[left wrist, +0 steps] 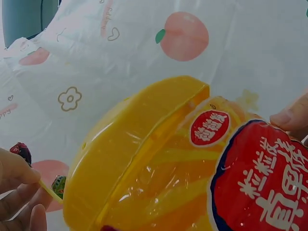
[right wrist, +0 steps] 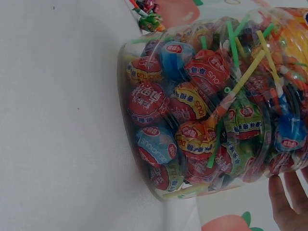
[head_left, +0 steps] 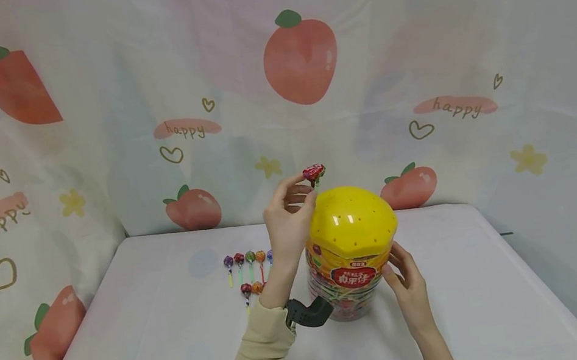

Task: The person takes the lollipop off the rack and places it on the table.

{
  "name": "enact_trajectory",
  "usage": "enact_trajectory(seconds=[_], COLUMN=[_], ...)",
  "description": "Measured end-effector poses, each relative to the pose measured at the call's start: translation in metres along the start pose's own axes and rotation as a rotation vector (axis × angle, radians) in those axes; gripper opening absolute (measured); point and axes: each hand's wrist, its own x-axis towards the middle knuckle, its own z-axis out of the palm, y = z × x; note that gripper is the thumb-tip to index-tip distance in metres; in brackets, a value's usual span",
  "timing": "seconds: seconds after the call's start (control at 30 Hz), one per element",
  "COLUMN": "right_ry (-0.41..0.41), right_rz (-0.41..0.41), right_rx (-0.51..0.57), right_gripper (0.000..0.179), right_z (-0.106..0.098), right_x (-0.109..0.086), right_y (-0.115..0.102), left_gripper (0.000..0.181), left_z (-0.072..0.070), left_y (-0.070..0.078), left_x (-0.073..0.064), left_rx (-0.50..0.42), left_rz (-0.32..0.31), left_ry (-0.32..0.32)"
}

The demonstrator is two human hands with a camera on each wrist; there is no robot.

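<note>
A clear plastic jar (right wrist: 192, 115) full of wrapped lollipops stands on the table under a yellow lid (head_left: 352, 220). Beside the lid, my left hand (head_left: 290, 210) is raised, and its thumb and fingers pinch lollipops. One, in a red wrapper (head_left: 314, 172), shows above the fingertips. The left wrist view has a dark red lollipop (left wrist: 20, 151) and a green lollipop (left wrist: 58, 185) at this hand. My right hand (head_left: 408, 286) holds the jar's right side, thumb towards the front by the red label (left wrist: 262, 178) and fingers round the side.
Left of the jar, lollipops lie on the white table (head_left: 148, 323) in two rows: an upper row (head_left: 250, 258) of several and a lower row (head_left: 246, 290) partly hidden by my left arm. A fruit-patterned cloth (head_left: 227, 59) hangs behind and along the sides.
</note>
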Motion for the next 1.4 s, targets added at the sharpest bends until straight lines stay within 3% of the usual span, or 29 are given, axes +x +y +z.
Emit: enact_trajectory(seconds=[0.6, 0.93, 1.13, 1.4], right_ry=[0.001, 0.003, 0.003, 0.004], right_rz=[0.01, 0.003, 0.008, 0.012], right_rx=[0.002, -0.01, -0.009, -0.004], right_gripper=[0.051, 0.051, 0.051, 0.051], right_z=[0.0, 0.0, 0.0, 0.001], right_x=[-0.001, -0.001, 0.0, -0.001], right_y=[0.0, 0.0, 0.0, -0.001], left_gripper=[0.027, 0.029, 0.027, 0.028], left_z=[-0.045, -0.07, -0.084, -0.105], left_y=[-0.034, -0.065, -0.077, -0.095], left_x=[-0.028, -0.047, -0.056, -0.065], left_rx=[0.067, 0.076, 0.125, 0.203], left_rz=[-0.118, -0.246, -0.303, -0.396], left_ry=[0.083, 0.139, 0.177, 0.176])
